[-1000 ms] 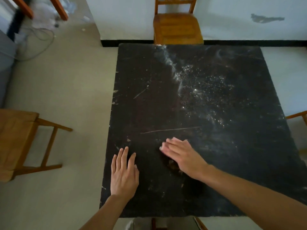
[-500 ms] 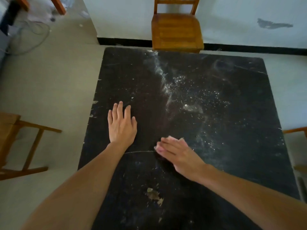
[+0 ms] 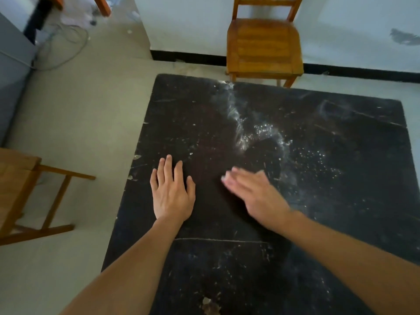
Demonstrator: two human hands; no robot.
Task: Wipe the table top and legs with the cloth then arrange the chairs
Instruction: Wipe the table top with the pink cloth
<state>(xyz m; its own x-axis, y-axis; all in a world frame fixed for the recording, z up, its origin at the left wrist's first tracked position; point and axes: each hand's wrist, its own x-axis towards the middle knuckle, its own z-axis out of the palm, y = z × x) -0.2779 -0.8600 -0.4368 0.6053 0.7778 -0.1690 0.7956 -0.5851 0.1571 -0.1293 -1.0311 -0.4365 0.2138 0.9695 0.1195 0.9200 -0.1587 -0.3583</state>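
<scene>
Overhead, a black table [image 3: 341, 223] fills the view, streaked with white dust [image 3: 241, 133] toward its far side. 2 bare hands rest on the table's left half. The left hand [image 3: 172, 194] lies flat, fingers straight and slightly spread. The right hand [image 3: 254, 194], blurred, lies palm down beside it, fingers straight and together. Whether the cloth is beneath cannot be told. 1 chair [image 3: 263, 46] stands at the table's far edge, a 2nd chair [image 3: 16, 178] off its left side.
</scene>
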